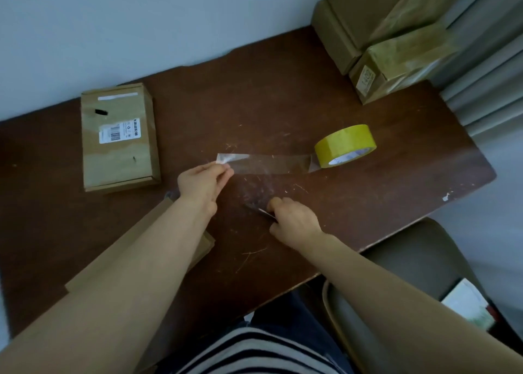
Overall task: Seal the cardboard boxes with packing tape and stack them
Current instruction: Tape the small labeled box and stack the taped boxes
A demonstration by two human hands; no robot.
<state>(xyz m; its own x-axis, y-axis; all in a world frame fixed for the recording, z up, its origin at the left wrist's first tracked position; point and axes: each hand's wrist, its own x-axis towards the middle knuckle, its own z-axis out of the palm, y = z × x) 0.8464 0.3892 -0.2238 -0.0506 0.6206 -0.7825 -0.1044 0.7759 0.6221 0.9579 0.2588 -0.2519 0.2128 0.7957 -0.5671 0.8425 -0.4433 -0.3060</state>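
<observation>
Nearest, a cardboard box (202, 244) is half hidden by the left forearm (127, 274). From the tape roll (346, 144), right of centre, a light, clingy strip (271, 164) is pinched at its free end by the left hand (202, 182); a blade (263, 211) is gripped by the right hand (297, 223).

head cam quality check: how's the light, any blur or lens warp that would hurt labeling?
Head view: dim, flat, bluish light with no hard shadows; the whole frame is soft. Wide-angle warp bows the table edges. The clear tape strip, pinched by the left hand, shows only by a faint sheen. The thin tool in the right hand is too blurred to identify.
</observation>
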